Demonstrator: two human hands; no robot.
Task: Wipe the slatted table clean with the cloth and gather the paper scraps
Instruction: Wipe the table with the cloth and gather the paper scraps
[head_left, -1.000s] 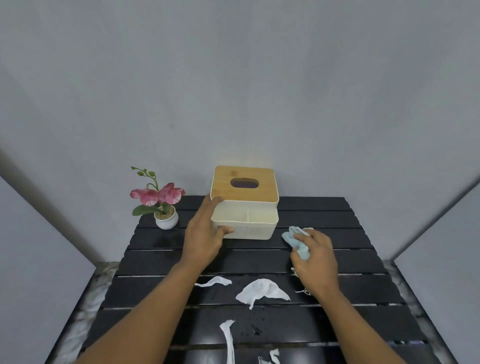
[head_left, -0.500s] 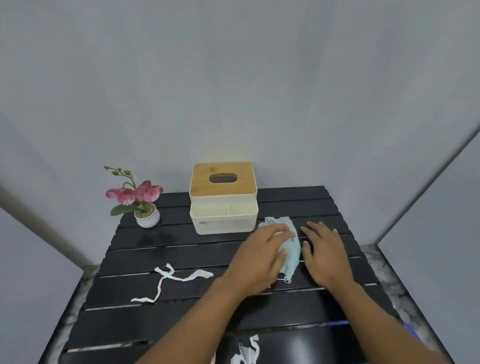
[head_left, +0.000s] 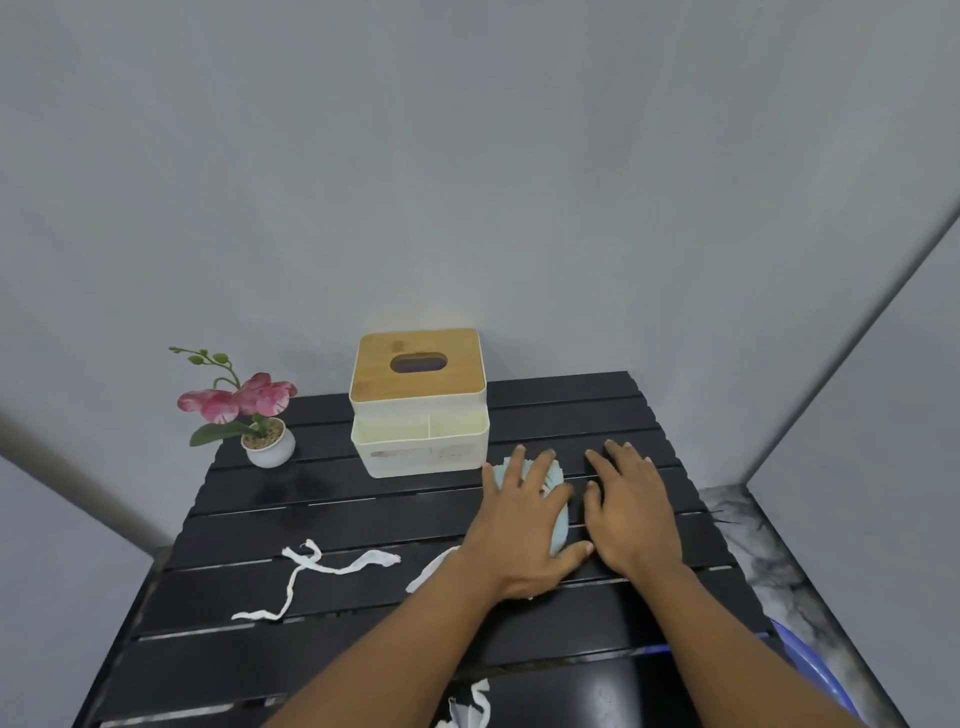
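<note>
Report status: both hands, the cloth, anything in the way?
Left hand flat, pressing the cloth; right hand flat on the slatted table. Paper scraps ungathered to the left. Tissue box just behind the cloth.

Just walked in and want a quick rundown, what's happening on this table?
A person is cleaning a black slatted table. Their left hand presses flat on a light blue cloth near the tissue box, and the right hand lies flat on the slats beside it. Paper scraps lie ungathered to the left and at the near edge. A potted flower stands in the far left corner.
</note>
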